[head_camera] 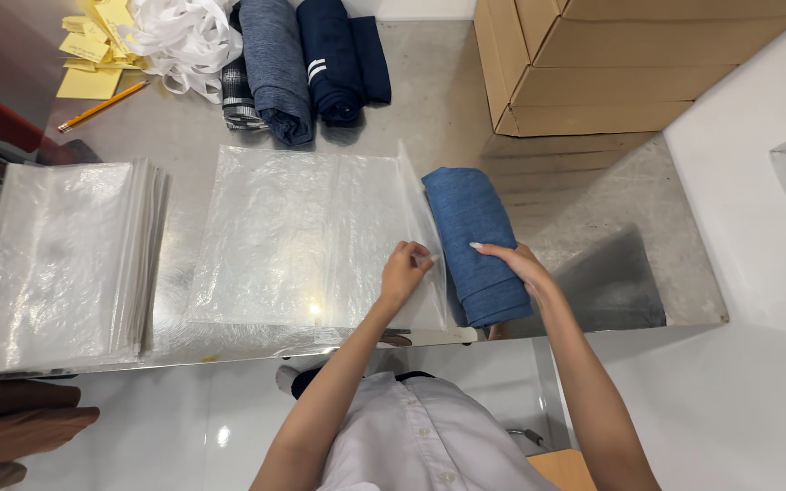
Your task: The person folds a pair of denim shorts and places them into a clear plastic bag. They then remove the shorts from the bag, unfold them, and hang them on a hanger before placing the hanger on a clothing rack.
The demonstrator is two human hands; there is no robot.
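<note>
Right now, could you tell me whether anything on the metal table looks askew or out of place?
Only small things: the yellow pencil lies slanted beside loosely scattered yellow paper slips, and the tangled white strips are heaped against the rolled dark garments.

The clear plastic bag (307, 241) lies flat on the shiny metal table, near the middle of the scene; it is glossy and wrinkled, and its right edge is lifted into an open mouth facing right. The rolled blue garment (475, 241) lies just right of that opening, touching the raised flap; it is a medium-blue knit, folded into a long bundle running from far to near, its near end at the table's edge.
</note>
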